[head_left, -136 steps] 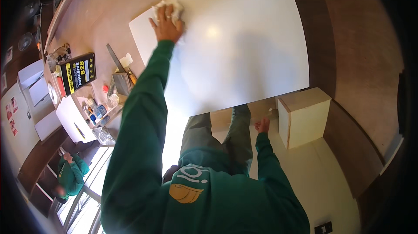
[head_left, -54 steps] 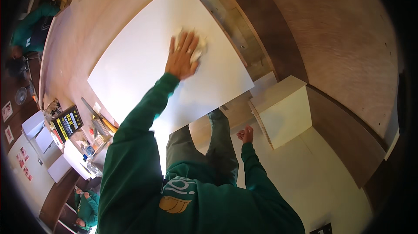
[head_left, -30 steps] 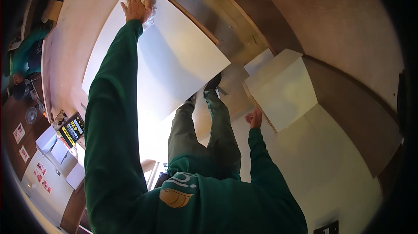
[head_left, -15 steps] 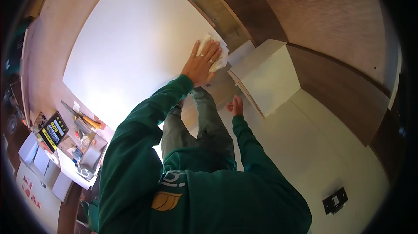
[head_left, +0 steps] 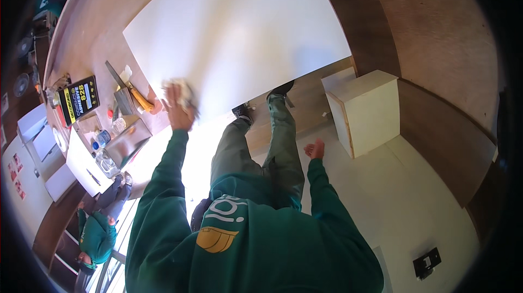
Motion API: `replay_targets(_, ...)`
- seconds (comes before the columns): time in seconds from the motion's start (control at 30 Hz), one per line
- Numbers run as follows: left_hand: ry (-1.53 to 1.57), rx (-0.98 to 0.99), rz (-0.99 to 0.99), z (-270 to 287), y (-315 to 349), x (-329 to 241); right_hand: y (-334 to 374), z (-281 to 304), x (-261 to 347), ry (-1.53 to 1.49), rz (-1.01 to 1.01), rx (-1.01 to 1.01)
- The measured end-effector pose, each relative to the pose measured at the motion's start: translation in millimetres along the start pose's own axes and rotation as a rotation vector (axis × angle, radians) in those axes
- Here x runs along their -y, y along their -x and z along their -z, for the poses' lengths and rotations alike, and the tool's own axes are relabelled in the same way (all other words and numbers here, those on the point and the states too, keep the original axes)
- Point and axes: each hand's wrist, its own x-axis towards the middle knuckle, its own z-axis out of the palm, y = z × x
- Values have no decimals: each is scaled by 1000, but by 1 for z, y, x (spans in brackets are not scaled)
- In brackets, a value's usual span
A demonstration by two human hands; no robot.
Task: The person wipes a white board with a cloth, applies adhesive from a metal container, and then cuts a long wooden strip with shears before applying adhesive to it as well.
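My left hand (head_left: 179, 110) presses a crumpled whitish cloth (head_left: 188, 95) against the near left edge of a large white panel (head_left: 234, 37). Its fingers lie over the cloth, and part of it bunches out on the right side of the hand. Just left of that hand lies a saw (head_left: 141, 100) with a yellow handle, beside a grey flat-bladed tool (head_left: 125, 101). My right hand (head_left: 315, 149) hangs low on the right, holding nothing, with its fingers loosely curled and partly apart. It touches nothing.
A black and yellow adhesive container (head_left: 79, 101), clear bottles (head_left: 102, 139) and a metal box (head_left: 127, 141) stand on the left. To the right is a white box-shaped unit (head_left: 368, 109) with a bare wood edge. Another person (head_left: 97, 237) is at the lower left.
My left hand has swept the cloth from the panel's right corner to its left edge. The view has shifted, bringing another person into sight. My right hand still hangs empty.
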Motion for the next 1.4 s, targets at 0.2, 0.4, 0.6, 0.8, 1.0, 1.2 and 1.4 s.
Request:
replay_targets(0.2, 261, -428, 155, -11, -135, 30, 9, -40, -28, 212, 161, 119)
replay_targets(0.4, 228, -70, -351, -24, -57, -144, 46, -83, 8, 337, 247, 177)
replay_targets(0.6, 127, 52, -83, 12, 39, -77, 56, -78, 22, 350, 434, 236)
replay_targets(0.8, 105, -145, 27, 11, 31, 44, 56, -96, -9, 482, 237, 206)
replay_targets(1.0, 130, -180, 27, -3, 58, 58, 91, -126, -16, 472, 297, 287)
replay_targets(1.2, 73, 57, -21, 16, 110, -19, 92, -127, -19, 509, 361, 326)
replay_targets(1.4, 180, 27, -86, 3, 111, -44, 134, -145, -11, 563, 412, 363)
